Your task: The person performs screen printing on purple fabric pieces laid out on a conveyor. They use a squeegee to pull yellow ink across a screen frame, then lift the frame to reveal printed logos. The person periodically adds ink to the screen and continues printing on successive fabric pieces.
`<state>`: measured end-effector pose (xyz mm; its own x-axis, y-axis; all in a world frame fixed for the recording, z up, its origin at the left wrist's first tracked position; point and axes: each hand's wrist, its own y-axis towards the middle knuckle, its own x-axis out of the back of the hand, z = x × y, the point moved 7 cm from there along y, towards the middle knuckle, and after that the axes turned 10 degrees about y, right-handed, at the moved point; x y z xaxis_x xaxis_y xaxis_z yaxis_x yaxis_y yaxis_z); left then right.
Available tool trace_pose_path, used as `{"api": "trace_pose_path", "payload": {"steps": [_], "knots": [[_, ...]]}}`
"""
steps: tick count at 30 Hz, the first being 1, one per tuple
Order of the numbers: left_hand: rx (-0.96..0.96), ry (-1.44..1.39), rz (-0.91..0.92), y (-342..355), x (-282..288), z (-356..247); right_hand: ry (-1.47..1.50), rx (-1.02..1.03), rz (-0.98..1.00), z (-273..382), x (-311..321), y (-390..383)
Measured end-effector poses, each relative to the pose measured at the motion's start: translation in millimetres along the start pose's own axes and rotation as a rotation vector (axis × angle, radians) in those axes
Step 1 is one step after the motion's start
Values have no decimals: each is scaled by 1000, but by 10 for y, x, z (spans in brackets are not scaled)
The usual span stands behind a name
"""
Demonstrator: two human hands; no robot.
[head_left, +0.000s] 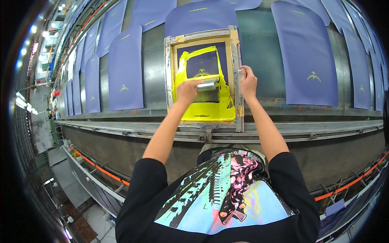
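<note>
A screen-printing frame point(238, 101) lies over a blue-purple sheet point(201, 16) in front of me. Bright yellow ink point(204, 111) is spread over its mesh around a dark rectangular area, where a small sunburst design shows. My left hand point(187, 91) is closed around a squeegee point(207, 85) with a metallic face, which rests inside the frame across the inked mesh. At the frame's right rail, my right hand point(248, 83) is closed with its fingertips on the outer edge. The exact grip there is partly hidden by the fingers.
More blue-purple sheets point(310, 52) with small yellow prints lie on the long dark table point(259, 52) to both sides. A metal rail point(283, 131) runs along the table's near edge, close to my body. Behind me on both sides run orange strips point(101, 168) along another long structure.
</note>
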<state>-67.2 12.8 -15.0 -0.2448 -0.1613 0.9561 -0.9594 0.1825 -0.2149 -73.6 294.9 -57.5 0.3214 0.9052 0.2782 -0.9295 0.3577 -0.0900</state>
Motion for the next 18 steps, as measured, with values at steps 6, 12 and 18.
{"api": "trace_pose_path", "payload": {"steps": [6, 12, 18], "knots": [[-210, -82, -275, -767, -23, -144, 63, 86, -8, 88, -122, 204], [-178, 14, -364, -1315, -121, -232, 54, 59, 5, -30, -146, 269], [-210, 10, -327, -1772, -218, -320, 32, 77, -13, -103, -142, 324]]}}
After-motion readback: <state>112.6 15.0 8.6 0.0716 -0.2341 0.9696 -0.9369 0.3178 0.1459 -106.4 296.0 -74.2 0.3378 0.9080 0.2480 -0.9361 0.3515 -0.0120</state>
